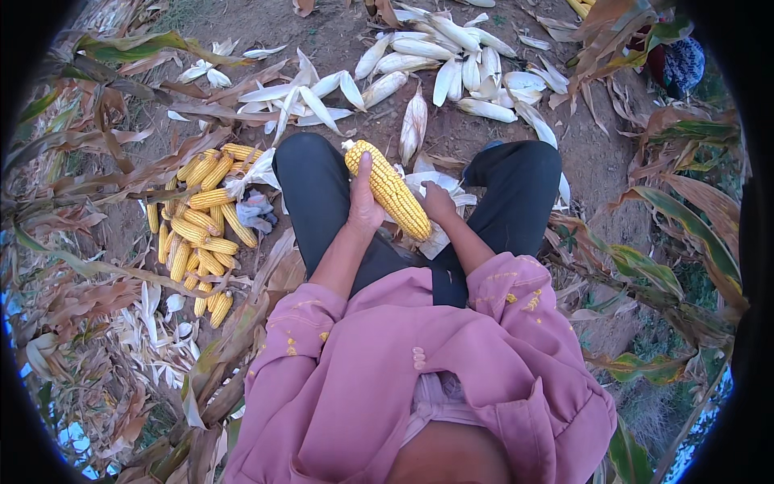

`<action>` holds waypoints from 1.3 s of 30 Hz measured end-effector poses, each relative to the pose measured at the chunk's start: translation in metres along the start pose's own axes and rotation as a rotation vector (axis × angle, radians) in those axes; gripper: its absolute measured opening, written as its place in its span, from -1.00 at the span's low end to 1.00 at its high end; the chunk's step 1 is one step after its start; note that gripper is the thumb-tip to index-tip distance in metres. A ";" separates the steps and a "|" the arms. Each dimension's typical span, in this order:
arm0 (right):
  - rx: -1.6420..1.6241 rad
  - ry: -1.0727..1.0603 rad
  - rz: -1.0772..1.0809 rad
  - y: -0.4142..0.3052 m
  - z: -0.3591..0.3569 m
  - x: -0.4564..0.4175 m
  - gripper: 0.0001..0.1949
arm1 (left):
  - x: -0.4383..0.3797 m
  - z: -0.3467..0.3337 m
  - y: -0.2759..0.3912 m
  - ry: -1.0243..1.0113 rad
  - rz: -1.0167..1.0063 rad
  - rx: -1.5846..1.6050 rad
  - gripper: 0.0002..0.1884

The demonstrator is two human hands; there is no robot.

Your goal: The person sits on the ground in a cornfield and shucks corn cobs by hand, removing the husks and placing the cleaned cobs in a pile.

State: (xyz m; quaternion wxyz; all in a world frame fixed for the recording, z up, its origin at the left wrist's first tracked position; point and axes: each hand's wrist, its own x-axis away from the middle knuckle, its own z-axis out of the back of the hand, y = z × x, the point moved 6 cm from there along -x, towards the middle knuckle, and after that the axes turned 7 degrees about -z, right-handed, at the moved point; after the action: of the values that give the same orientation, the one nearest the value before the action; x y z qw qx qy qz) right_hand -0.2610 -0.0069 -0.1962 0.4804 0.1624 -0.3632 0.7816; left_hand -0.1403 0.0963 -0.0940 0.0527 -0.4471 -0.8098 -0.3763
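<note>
My left hand (pixel 364 202) grips a bare yellow ear of corn (pixel 390 190), its thumb lying along the kernels. The ear slants between my knees, with the pale stub end pointing up and left. Close against the ear's right side, my right hand (pixel 438 201) has curled fingers among pale corn husks (pixel 456 184). Part of that hand is hidden, so whether it grips a husk cannot be told. More husk shows under the ear's lower end. An unopened ear in its husk (pixel 414 124) lies on the soil just beyond my hands.
Left of my knee is a pile of husked corn ears (pixel 196 227), with a grey cloth (pixel 257 212) beside it. Ears still in husks (pixel 423 45) lie heaped ahead. Dry corn stalks and leaves (pixel 671 290) flank both sides. Patterned fabric (pixel 683 63) shows at upper right.
</note>
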 end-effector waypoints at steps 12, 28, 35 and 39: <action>-1.167 -0.874 0.163 -0.081 0.031 0.086 -0.54 | 0.000 0.003 0.000 -0.016 -0.022 -0.070 -0.55; -1.226 -0.643 0.047 -0.046 0.012 0.064 -0.57 | 0.028 -0.046 0.098 -0.253 -0.227 0.515 -0.36; -1.167 -0.353 -0.254 0.001 -0.004 0.027 -0.67 | 0.032 0.015 0.191 -0.195 -0.492 0.639 -0.48; -1.038 -0.390 -0.219 -0.006 -0.008 0.033 -0.67 | 0.017 0.127 0.161 0.158 -0.498 0.645 -0.56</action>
State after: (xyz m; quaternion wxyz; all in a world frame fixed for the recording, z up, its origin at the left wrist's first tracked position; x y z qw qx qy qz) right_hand -0.2710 0.0212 -0.1797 0.4996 0.0830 -0.7631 0.4015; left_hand 0.0045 0.2427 -0.0861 0.1592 -0.1677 -0.9631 -0.1378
